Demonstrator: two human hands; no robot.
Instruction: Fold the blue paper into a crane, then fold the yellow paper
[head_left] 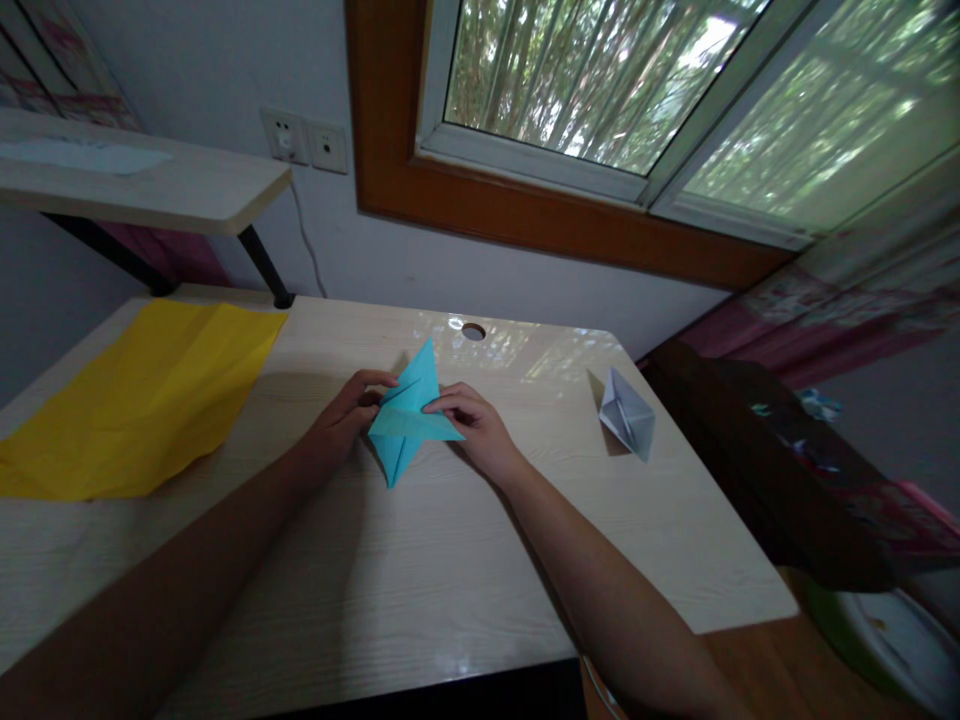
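A turquoise folded paper (409, 418) with several pointed corners is held over the middle of the desk. One long point aims at the window, a shorter one towards me, and a flap sticks out to the right. My left hand (351, 408) pinches its left edge, thumb and fingers close together. On the other side, my right hand (474, 420) grips the paper near the right flap, its fingers on the upper surface. The fingertips under the paper are hidden.
A yellow sheet (150, 400) lies on the desk (450, 560) at left, below a raised shelf (150, 190). A white folded paper piece (628, 415) stands near the right edge. At the back is a round cable hole (473, 332), below the window.
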